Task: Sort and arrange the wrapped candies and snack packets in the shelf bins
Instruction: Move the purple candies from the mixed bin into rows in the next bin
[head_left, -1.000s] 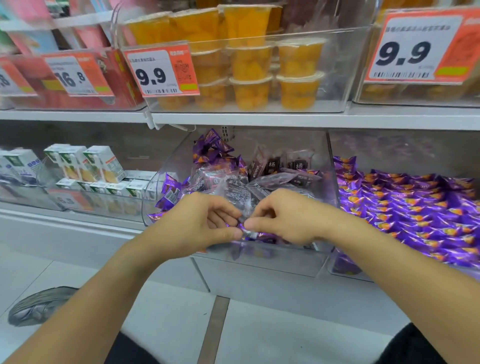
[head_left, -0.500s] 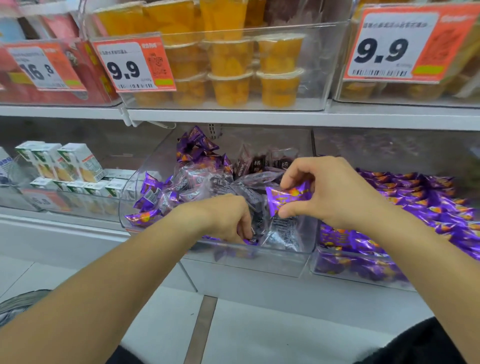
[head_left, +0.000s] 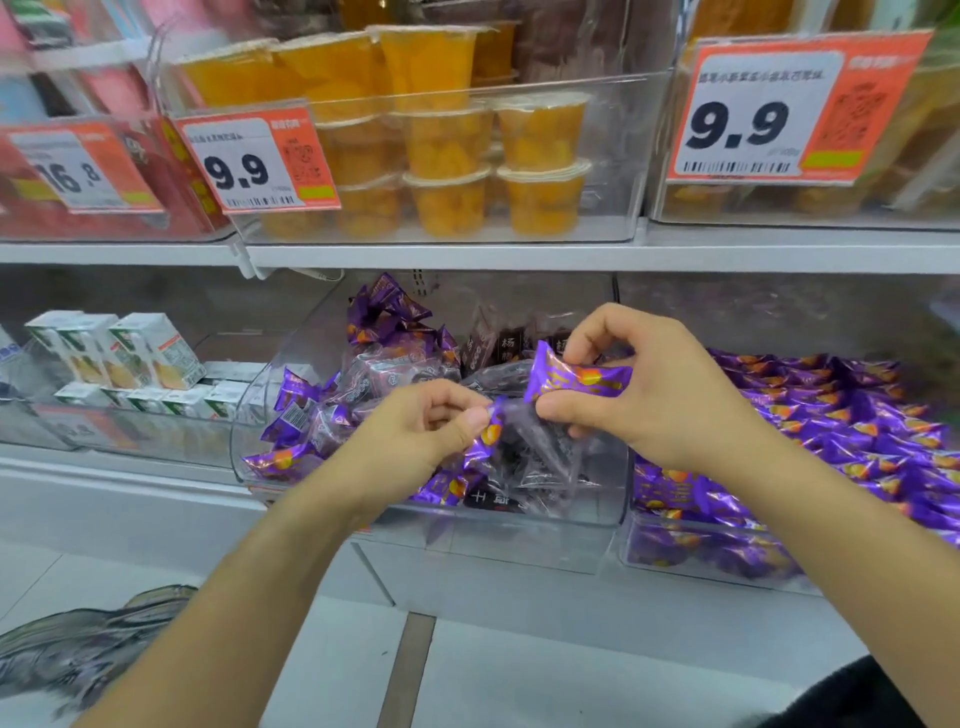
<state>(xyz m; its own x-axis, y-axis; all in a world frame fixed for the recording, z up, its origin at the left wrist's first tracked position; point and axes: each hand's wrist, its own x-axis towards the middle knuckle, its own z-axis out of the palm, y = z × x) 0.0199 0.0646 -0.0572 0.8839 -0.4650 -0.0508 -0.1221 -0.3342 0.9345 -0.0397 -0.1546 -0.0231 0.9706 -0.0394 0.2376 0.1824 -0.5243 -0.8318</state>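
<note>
Shop shelving, two tiers, white rails, pale tiled floor below.

Upper tier: clear bin of orange fruit cups; price tags reading 9.9 and 16.8.

Lower tier, left: small drink cartons in a clear tray.

Lower tier, centre: clear bin with mixed stock, purple candies among dark translucent snack packets.

Lower tier, right: neighbouring bin, filled with rows of matching purple candies.

Your right hand: thumb and fingers pinching one purple candy, lifted above the centre bin. Something dark may also be held under it; you cannot tell from here.

Your left hand: fingers curled, thumb and forefinger nipping the twisted end of a second purple wrapper that lies among the packets.

Step in hand, as judged: picking purple strays out of the mixed bin, for the right bin.

Risks:
- Your left grip is on the wrapper tail only; a quick pull could slip off or tear it.
- Loose, slick packets rest against that candy; lifting it may drag one over the low front lip onto the floor.
- Your right-hand candy is held by a light pinch; reaching across the bin wall could knock it loose.
- Dropping it carelessly would disturb the tidy rows.
</note>
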